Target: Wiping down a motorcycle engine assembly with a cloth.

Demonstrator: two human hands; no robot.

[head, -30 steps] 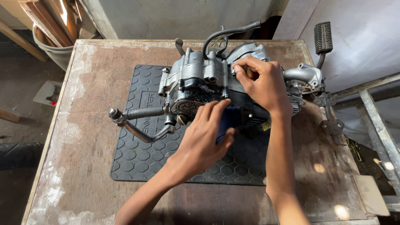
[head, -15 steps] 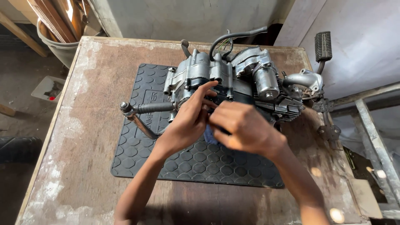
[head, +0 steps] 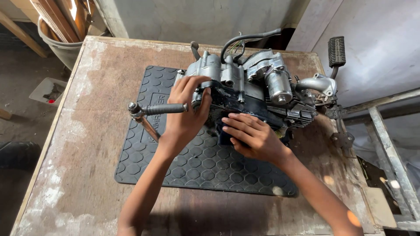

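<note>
We look down on our two bare hands at a small motorcycle engine that lies on its side on a black rubber mat. Our left hand rests against the engine's left end, fingers spread and curled over the grey casing, thumb near the base of a black lever; we cannot tell whether it grips or only steadies. Our right hand lies flat, fingers together and pointing left, pressing a dark blue cloth against the engine's near side, low down where the casing meets the mat. The cloth is mostly hidden under the palm. Both hands touch the engine, which sits directly ahead of them, on the far side. Its long axis runs left to right across our view, roughly parallel to the table's near edge, and the right hand sits nearer its middle while the left holds its end. The lever sticks out leftward from the engine, ending in a metal joint over the mat. A second ribbed pedal rises at the far right, beyond the mat's edge. The mat covers the middle of a worn wooden table. A bucket of wood strips stands off the far left corner, and a metal frame stands to the right.
</note>
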